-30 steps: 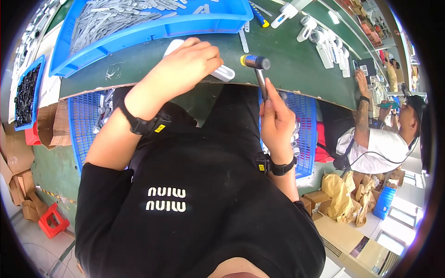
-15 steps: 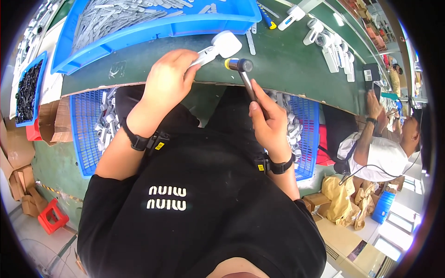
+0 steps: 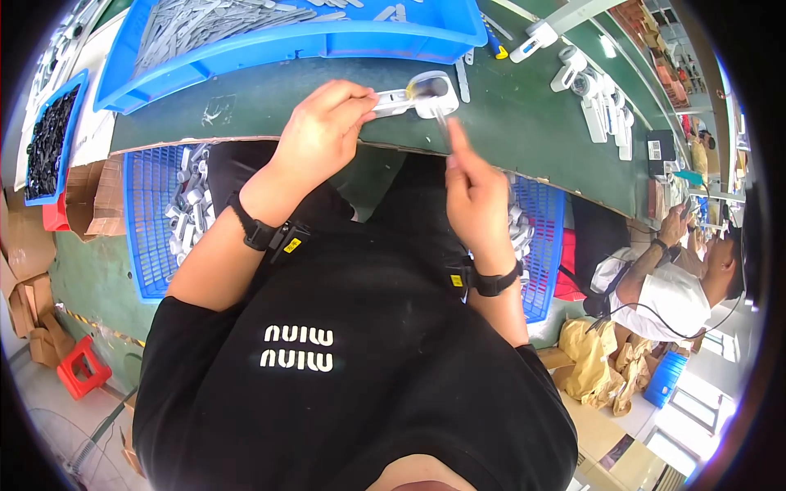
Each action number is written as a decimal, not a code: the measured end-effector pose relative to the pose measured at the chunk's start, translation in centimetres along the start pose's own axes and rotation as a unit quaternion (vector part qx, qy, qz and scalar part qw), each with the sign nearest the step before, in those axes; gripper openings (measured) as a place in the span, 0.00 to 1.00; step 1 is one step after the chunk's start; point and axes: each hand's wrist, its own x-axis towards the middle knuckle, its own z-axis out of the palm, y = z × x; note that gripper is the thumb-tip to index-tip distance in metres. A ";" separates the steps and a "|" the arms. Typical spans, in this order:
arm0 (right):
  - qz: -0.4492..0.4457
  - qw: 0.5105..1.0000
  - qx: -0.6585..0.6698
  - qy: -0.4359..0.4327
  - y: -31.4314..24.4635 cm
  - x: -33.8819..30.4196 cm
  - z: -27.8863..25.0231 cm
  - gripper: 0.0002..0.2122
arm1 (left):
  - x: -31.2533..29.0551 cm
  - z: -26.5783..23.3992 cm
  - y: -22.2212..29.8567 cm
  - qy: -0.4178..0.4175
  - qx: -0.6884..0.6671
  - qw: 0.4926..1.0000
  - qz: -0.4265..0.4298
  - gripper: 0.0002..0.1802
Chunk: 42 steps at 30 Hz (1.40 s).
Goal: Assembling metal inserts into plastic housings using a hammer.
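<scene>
My left hand is closed in a pinch on the grey handle of a white plastic part with a broad, rounded head. The part lies flat at the front of the green workbench. Closed around the handle of a small hammer is my right hand, held just right of the part. The hammer's head, smeared by motion, is over the part's white head; whether it touches cannot be told. Past my hands stands a blue bin with many flat grey strips.
More white parts stand in a row at the right of the green bench. Blue baskets of similar parts sit below the bench edge. A yellow-and-blue tool lies beside the bin. Another person sits at the right.
The part has gone from tilted up to flat and moved right. The hammer has come over its head. My left hand has shifted right, and the view has turned slightly.
</scene>
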 end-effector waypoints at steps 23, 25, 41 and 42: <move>0.119 0.991 0.068 0.005 -3.9 0.7 -1.0 0.23 | -0.5 -0.2 0.0 0.025 -0.032 0.998 -0.043 0.09; 0.101 0.993 0.064 0.023 -3.9 0.6 -0.5 0.22 | -0.2 -0.6 0.4 -0.007 -0.122 0.981 -0.150 0.09; -0.073 0.990 -0.081 -0.086 -2.8 1.4 0.9 0.25 | -0.1 -1.7 -0.2 -0.048 -0.163 0.955 -0.242 0.26; -0.015 0.992 -0.093 -0.088 -3.0 1.3 0.6 0.24 | 0.0 -1.6 -0.2 -0.047 -0.171 0.955 -0.237 0.26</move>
